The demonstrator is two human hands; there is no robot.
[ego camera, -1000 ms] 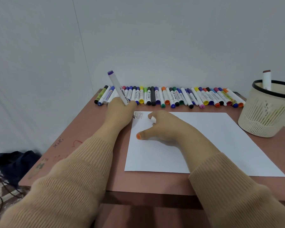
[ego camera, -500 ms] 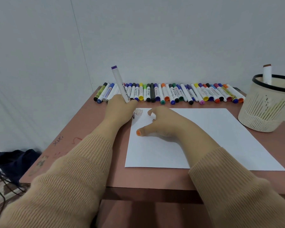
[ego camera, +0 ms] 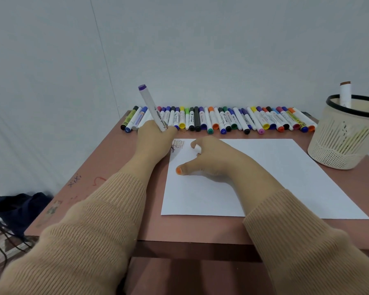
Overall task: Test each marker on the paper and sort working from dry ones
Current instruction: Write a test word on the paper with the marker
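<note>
- I've got the purple-ended marker up in the left hand, fingers curled tight round its lower barrel. It leans away from me, with the writing end hidden behind the hand at the paper's far left corner.
- The paper lies flat in front of me, with "test" written twice in that corner, just beside the left hand.
- The right hand rests on the sheet, thumb stretched out. The curled fingers pinch a white cap.
- The row of markers lies side by side along the table's far edge, just behind the paper.
- A cream basket stands to the right, with a brown-topped marker upright inside.
- All of it sits on the reddish table, and a dark bag lies on the floor to the left.
</note>
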